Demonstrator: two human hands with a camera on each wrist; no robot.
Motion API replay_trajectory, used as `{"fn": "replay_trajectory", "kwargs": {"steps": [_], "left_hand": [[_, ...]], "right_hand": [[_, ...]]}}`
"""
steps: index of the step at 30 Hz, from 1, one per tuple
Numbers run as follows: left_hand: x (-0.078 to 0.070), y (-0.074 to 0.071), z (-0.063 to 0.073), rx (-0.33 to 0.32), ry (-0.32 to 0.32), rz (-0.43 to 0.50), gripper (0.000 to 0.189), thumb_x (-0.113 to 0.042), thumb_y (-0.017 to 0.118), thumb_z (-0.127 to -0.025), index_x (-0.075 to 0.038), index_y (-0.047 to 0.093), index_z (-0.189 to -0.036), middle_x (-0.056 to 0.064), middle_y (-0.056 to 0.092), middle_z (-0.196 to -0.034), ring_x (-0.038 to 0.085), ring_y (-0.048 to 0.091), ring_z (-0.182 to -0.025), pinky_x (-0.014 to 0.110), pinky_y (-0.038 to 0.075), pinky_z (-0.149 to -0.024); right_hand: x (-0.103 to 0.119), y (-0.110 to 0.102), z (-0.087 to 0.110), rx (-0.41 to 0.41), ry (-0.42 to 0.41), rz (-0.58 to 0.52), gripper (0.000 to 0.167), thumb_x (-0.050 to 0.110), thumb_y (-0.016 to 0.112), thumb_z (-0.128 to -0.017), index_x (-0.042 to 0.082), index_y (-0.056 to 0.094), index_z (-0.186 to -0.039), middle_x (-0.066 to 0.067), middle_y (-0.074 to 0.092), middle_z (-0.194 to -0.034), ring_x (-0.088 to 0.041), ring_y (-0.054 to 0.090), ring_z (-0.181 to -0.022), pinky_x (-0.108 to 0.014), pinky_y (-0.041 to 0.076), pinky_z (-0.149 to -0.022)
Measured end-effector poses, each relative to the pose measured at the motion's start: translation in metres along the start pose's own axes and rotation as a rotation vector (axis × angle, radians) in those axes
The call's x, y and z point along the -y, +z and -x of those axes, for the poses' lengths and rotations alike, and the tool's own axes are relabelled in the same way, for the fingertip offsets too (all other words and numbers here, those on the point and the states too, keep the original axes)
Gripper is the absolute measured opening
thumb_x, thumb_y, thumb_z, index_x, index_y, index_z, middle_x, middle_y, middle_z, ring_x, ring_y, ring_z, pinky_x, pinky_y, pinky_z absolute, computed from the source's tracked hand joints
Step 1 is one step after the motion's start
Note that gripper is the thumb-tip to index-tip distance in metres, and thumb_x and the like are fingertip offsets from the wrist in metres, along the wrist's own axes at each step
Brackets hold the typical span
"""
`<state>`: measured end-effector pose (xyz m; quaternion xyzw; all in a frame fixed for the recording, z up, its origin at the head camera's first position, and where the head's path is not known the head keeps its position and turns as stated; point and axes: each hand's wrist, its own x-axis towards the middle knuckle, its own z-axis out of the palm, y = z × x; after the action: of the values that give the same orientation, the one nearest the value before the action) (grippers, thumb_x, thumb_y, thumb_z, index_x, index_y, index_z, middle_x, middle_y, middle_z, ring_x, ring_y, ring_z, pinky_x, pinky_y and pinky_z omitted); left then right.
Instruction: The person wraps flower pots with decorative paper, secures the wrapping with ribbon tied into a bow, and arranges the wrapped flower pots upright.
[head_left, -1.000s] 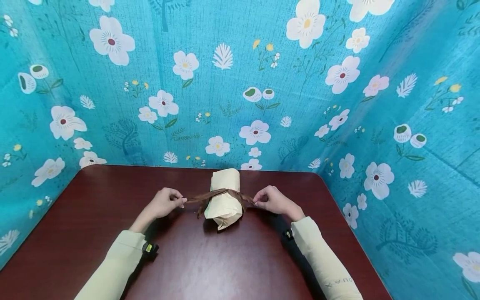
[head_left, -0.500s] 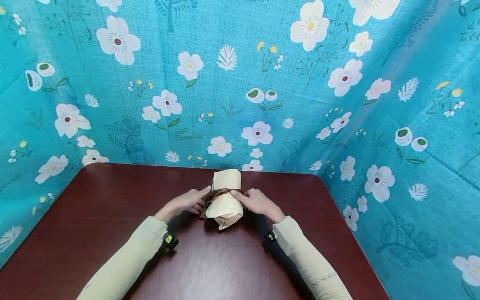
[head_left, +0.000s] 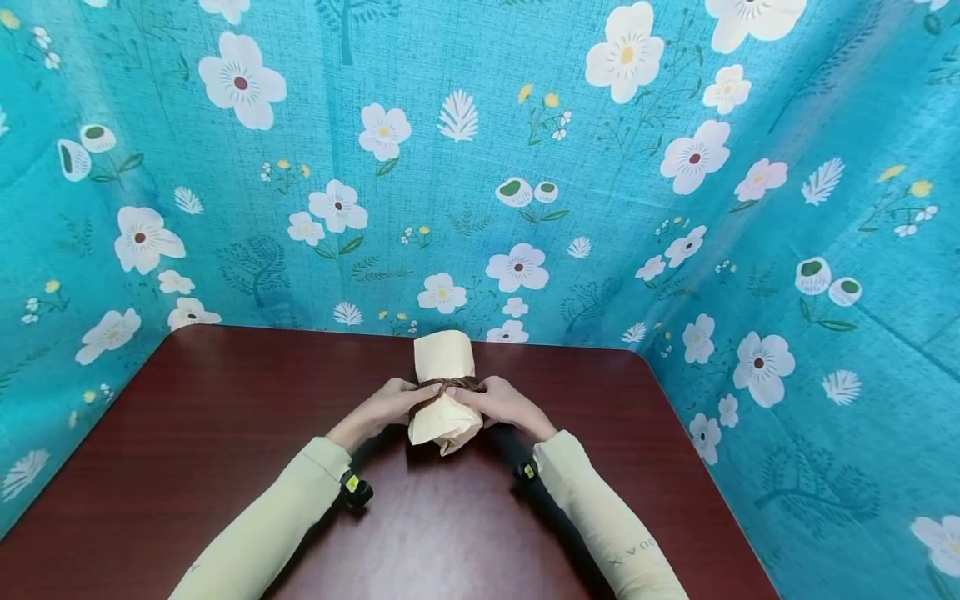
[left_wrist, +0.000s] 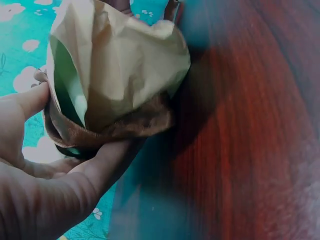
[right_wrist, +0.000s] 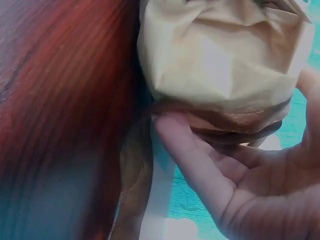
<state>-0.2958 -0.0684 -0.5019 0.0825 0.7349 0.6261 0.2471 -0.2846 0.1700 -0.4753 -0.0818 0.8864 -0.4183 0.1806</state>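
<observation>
A bundle wrapped in cream paper (head_left: 444,358) lies near the far side of the table, its near end folded and crumpled. Round its middle runs a brown ribbon (head_left: 467,382). My left hand (head_left: 386,408) grips the bundle from the left and my right hand (head_left: 512,407) from the right, both thumbs on top by the ribbon. The left wrist view shows fingers beneath the paper (left_wrist: 135,65) and a green inner face at a fold. A loose ribbon end (right_wrist: 136,175) hangs past the right fingertips in the right wrist view.
The dark red-brown wooden table (head_left: 225,417) has rounded far corners. A blue flowered curtain (head_left: 450,208) stands right behind its far edge and along the right side. A small dark wrist camera (head_left: 356,488) sits at the left cuff.
Both hands have let go of the stretched ribbon ends, come inward and taken hold of the bundle's sides. The bundle has shifted slightly left and away.
</observation>
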Motion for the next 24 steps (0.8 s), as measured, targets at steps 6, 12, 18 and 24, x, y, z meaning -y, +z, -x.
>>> {"fn": "replay_trajectory", "kwargs": {"steps": [6, 12, 18, 24], "left_hand": [[-0.008, -0.002, 0.0, -0.108, 0.198, -0.059, 0.041, -0.03, 0.074, -0.095, 0.003, 0.068, -0.119, 0.013, 0.073, -0.105, 0.016, 0.068, -0.085, 0.03, 0.057, -0.071], [-0.01, -0.006, -0.001, -0.172, 0.412, -0.143, 0.051, -0.015, 0.083, -0.086, 0.0, 0.062, -0.13, 0.016, 0.071, -0.115, 0.021, 0.07, -0.098, 0.031, 0.058, -0.077], [-0.008, -0.007, -0.006, -0.26, 0.51, -0.306, 0.066, -0.018, 0.09, -0.078, -0.005, 0.06, -0.136, 0.013, 0.07, -0.122, 0.026, 0.069, -0.107, 0.042, 0.057, -0.086], [-0.003, -0.006, -0.013, -0.283, 0.493, -0.395, 0.071, -0.019, 0.091, -0.076, -0.005, 0.058, -0.137, 0.015, 0.068, -0.126, 0.029, 0.066, -0.114, 0.047, 0.054, -0.093]], "right_hand": [[0.002, -0.004, -0.005, -0.107, -0.142, -0.003, 0.048, 0.057, 0.076, -0.085, 0.01, 0.071, -0.095, 0.0, 0.067, -0.076, -0.016, 0.062, -0.064, -0.034, 0.054, -0.059], [0.001, -0.003, -0.015, -0.152, -0.327, -0.147, 0.053, 0.02, 0.088, -0.08, 0.009, 0.064, -0.125, -0.004, 0.072, -0.109, -0.016, 0.068, -0.092, -0.029, 0.056, -0.073], [-0.003, -0.002, -0.029, -0.206, -0.428, -0.033, 0.075, 0.011, 0.092, -0.072, 0.009, 0.055, -0.137, -0.007, 0.068, -0.121, -0.018, 0.067, -0.103, -0.033, 0.057, -0.083], [-0.008, -0.001, -0.041, -0.229, -0.429, 0.107, 0.085, 0.02, 0.096, -0.068, 0.011, 0.053, -0.14, -0.006, 0.065, -0.129, -0.019, 0.064, -0.114, -0.039, 0.054, -0.095]]}}
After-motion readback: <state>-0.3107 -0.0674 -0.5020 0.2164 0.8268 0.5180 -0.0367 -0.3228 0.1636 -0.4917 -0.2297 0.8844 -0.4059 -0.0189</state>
